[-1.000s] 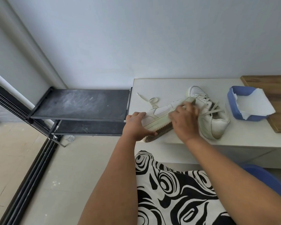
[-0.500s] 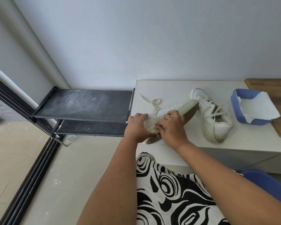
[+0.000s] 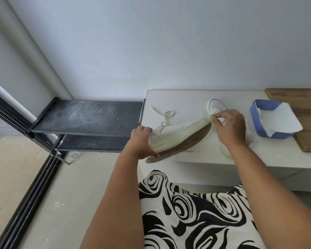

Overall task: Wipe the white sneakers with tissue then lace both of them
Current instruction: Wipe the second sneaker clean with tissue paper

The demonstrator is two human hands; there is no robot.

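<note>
While steadied sideways on the desk edge by left hand, sneaker wiped: right hand, tissue pinched, now slid from sole's middle to heel end. Lacing still ahead.

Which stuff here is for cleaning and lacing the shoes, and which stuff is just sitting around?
For the job:
- held sneaker, gripped by the left hand
- tissue, pinched in the right hand
- second sneaker on the white table
- loose lace
- blue tissue pack

Just lying about:
- black shelf rack
- wooden board
</note>
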